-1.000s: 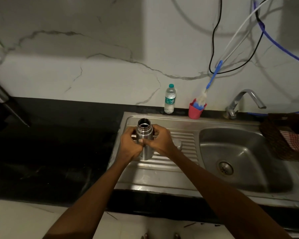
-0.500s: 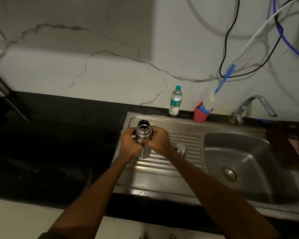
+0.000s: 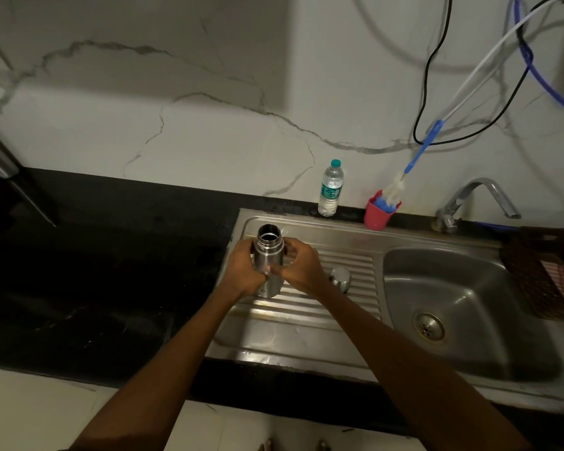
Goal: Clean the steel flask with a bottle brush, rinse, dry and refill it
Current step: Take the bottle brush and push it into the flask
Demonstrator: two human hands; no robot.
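Head view: steel flask (image 3: 268,259) upright on the sink drainboard (image 3: 306,333), mouth open, cap off. Left hand (image 3: 244,272) wraps its left side, right hand (image 3: 298,265) curls round the right; both grip the body. Steel cap (image 3: 340,277) lies on the ribs just right of the right hand. Bottle brush (image 3: 404,180) stands in a red cup (image 3: 376,215) at the back by the wall, water bottle (image 3: 330,189) left of it, tap (image 3: 479,198) over the basin (image 3: 463,307). Looks like prep, scrubbing not begun. Next: right hand lets go, reaches back for the brush, left steadies the flask.
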